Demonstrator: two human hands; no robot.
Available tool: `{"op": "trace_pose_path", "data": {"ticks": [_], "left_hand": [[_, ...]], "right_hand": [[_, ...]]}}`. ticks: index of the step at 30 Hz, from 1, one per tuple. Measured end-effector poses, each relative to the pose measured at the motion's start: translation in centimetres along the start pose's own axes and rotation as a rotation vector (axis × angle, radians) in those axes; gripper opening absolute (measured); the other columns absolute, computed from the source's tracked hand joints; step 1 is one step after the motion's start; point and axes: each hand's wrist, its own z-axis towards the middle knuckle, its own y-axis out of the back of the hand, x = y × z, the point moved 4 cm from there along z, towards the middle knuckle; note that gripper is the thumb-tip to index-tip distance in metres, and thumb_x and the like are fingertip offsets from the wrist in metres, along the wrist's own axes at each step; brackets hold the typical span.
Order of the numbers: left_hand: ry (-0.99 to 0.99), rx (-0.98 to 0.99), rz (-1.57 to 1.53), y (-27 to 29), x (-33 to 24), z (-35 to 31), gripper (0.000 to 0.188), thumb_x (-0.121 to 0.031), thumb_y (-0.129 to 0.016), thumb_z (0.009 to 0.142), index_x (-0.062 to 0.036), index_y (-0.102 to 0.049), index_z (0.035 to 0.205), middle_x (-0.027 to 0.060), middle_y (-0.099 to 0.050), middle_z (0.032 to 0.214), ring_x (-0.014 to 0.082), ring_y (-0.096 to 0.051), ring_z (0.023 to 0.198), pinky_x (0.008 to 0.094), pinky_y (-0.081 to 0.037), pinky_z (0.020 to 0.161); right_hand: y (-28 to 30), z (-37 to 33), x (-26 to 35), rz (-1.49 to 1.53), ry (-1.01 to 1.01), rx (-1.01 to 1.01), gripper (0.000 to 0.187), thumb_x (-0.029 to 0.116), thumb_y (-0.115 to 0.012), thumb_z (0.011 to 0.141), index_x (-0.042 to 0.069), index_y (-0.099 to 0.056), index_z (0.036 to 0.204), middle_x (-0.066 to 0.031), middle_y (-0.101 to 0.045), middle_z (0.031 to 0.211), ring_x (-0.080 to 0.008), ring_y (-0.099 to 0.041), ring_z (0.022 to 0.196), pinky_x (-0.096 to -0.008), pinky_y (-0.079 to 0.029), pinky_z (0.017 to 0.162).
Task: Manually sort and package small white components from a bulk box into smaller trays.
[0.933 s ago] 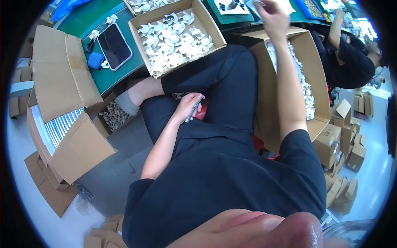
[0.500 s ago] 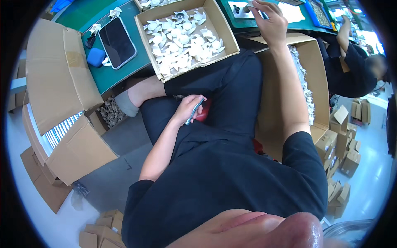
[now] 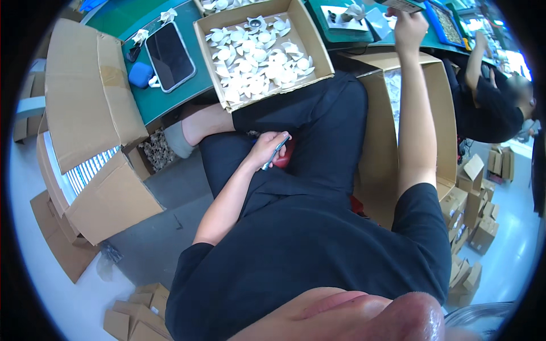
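Note:
My left hand [image 3: 269, 150] rests in my lap, closed around a slim, metallic, pen-like tool [image 3: 275, 152]. My right hand [image 3: 410, 28] reaches out over the bench at the upper right, fingers curled up against the underside of a dark box-shaped device [image 3: 401, 4]; what they grip is hidden. To the left of that hand, a greyish fan wheel [image 3: 355, 11] sits by a white pad [image 3: 341, 24]. A shallow cardboard tray [image 3: 278, 95] full of white fan wheels [image 3: 259, 55] stands ahead of my lap.
A phone [image 3: 169, 57] and a blue earphone case [image 3: 140, 74] lie on the green bench at left. Large open cartons stand on both sides: one on the left [image 3: 85, 96], another under my right arm [image 3: 369, 119]. A co-worker [image 3: 483, 102] sits at far right.
My right hand has moved right, from the white pad to the dark device, and a fan wheel now shows by the pad. My left hand keeps its hold on the tool; the view has shifted slightly.

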Motion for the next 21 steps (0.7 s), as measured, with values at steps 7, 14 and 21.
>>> {"op": "trace_pose_path", "data": {"ticks": [7, 14, 21], "left_hand": [[0.003, -0.075, 0.003, 0.5, -0.3, -0.3, 0.044, -0.041, -0.052, 0.108, -0.0005, -0.065, 0.119, 0.0032, -0.061, 0.069, 0.0078, -0.05, 0.044, 0.0236, -0.039, 0.037], [-0.02, 0.015, 0.03, 0.0, -0.5, 0.2, 0.045, -0.043, -0.051, 0.108, -0.0015, -0.063, 0.122, 0.0026, -0.06, 0.068, 0.0071, -0.05, 0.044, 0.023, -0.039, 0.037], [-0.007, 0.038, 0.044, -0.2, 0.0, -0.7, 0.045, -0.043, -0.051, 0.108, -0.0018, -0.063, 0.122, 0.002, -0.06, 0.067, 0.0064, -0.05, 0.044, 0.0222, -0.04, 0.037]], "right_hand": [[-7.2, 7.3, -15.7, -0.547, 0.17, 0.079, 0.03, 0.012, -0.066, 0.091, -0.007, -0.069, 0.115, -0.014, -0.072, 0.105, -0.019, -0.066, 0.097, -0.036, -0.053, 0.084], [-4.9, 2.7, -6.9, -1.221, 0.322, 0.431, 0.033, 0.022, -0.075, 0.094, -0.002, -0.07, 0.116, -0.0097, -0.074, 0.114, -0.0186, -0.07, 0.097, -0.0337, -0.056, 0.085], [-5.3, -6.0, 3.2, -0.039, 0.297, 0.309, 0.042, 0.024, -0.08, 0.088, 0.004, -0.071, 0.124, -0.0087, -0.074, 0.113, -0.0176, -0.066, 0.108, -0.0336, -0.052, 0.096]]}}
